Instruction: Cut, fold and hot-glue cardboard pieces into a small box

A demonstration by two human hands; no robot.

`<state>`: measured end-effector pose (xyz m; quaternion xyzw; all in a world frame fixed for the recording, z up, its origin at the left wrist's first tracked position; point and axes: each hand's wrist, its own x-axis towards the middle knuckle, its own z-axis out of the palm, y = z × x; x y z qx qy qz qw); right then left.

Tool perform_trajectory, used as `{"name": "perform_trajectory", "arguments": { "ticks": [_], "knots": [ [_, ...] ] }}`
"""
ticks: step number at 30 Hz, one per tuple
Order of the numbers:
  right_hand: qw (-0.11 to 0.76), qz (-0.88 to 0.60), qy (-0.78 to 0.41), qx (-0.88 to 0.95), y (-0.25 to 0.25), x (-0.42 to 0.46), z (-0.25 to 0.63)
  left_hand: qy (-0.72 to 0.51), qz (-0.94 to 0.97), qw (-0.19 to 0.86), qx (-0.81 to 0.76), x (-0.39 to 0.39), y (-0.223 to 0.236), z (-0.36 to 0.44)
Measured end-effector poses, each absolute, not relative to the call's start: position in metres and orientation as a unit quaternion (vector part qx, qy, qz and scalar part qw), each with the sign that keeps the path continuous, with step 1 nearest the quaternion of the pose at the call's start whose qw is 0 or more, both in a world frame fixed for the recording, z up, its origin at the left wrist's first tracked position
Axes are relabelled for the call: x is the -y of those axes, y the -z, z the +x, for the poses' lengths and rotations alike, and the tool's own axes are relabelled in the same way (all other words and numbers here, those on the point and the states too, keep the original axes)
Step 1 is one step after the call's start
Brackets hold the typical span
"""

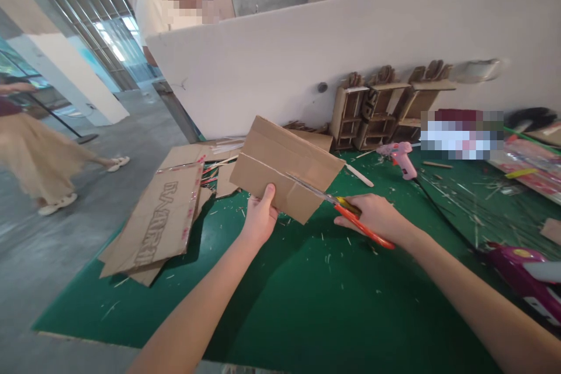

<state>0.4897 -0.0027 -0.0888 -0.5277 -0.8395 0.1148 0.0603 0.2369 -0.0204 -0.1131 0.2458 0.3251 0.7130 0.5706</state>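
Cardboard point(284, 146) pinched in left hand point(259, 221), well in from desk's point(307, 298) near edge; right hand point(380, 216) wrapped round scissors point(344, 211). Left thumb point(269, 191) kinda close to blades point(307, 186), wandering cut could nick it.

Head-worn view, forward and down

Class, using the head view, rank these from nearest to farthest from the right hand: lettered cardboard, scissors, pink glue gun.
1. Scissors: held in the right hand.
2. Pink glue gun: just beyond it, slightly to the right.
3. Lettered cardboard: well over to the left.
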Motion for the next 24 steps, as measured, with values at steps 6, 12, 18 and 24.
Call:
{"name": "perform_trajectory", "arguments": {
  "ticks": [6, 12, 18, 24],
  "knots": [
    [0.062, -0.505, -0.243, 0.826, 0.081, 0.004, 0.498, -0.714, 0.244, 0.568, -0.329, 0.021, 0.108, 0.237],
    [0.059, -0.484, -0.195, 0.851, 0.08, 0.013, 0.499, -0.713, 0.266, 0.56, -0.328, 0.022, 0.101, 0.237],
    [0.072, -0.515, -0.024, 0.854, 0.091, 0.012, 0.492, -0.71, 0.293, 0.547, -0.332, 0.021, 0.105, 0.235],
    [0.062, -0.498, -0.005, 0.865, 0.093, 0.01, 0.488, -0.715, 0.282, 0.541, -0.341, 0.02, 0.104, 0.234]
  ]
}}
